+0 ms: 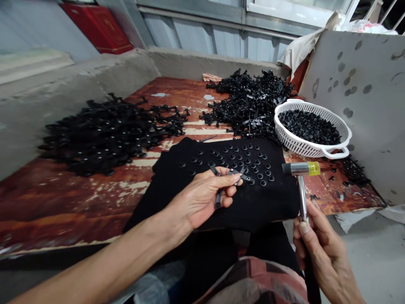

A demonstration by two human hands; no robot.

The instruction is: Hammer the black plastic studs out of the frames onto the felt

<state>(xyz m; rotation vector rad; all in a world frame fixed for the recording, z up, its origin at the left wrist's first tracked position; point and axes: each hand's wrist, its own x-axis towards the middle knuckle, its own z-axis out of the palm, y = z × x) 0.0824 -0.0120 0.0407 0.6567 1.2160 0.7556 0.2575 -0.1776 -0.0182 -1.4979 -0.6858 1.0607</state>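
Observation:
My left hand (211, 190) is closed on a dark jointed bracket (243, 174) with flat metal arms, pinched between thumb and fingers. It hovers over a black cloth (262, 202) that covers the front of the table. On this cloth stand several small round black caps (248, 161), spread around and beyond the bracket. At the right, my right hand (319, 249) is wrapped round the handle of a small mallet (302, 169). The mallet is upright, its head having one black face and one yellow face. It is apart from the bracket.
A heap of black brackets (110, 135) lies on the left of the worn red-brown table (38, 198), another heap (253, 97) at the back. A white plastic basket (335, 147) full of black pieces stands at the right, beside a grey panel (363, 84). A thin rod (207, 138) lies behind the cloth.

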